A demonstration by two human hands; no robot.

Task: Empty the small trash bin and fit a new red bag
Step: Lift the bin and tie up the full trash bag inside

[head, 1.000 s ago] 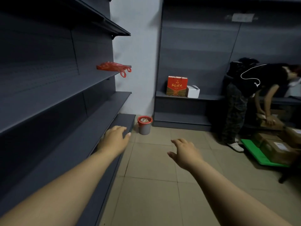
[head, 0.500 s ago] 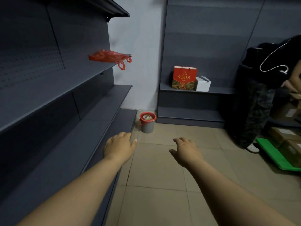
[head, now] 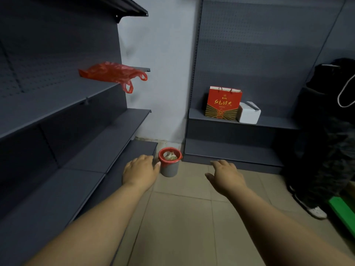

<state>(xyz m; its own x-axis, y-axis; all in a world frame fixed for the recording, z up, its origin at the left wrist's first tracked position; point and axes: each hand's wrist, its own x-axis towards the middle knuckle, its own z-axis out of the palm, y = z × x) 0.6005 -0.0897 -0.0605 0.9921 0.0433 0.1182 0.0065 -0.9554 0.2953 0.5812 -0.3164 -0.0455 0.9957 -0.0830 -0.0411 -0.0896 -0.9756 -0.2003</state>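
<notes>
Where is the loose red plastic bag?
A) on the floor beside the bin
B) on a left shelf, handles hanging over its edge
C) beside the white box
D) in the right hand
B: the red plastic bag lies on the left shelf, its handles drooping past the edge.

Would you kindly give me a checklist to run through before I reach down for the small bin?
1. Hands free: the left hand and right hand are open and hold nothing. Ok.
2. Bin upright: the small bin stands on the floor beside the lowest shelf. Ok.
3. Bin emptied: trash lies inside the old red liner. Not ok.
4. New bag ready: the red bag lies on the left shelf, with a handle hanging over the edge. Ok.
5. Bystander clear: the person at the right stands apart from the bin. Ok.
6. Liner sound, no leaks: cannot tell.
</notes>
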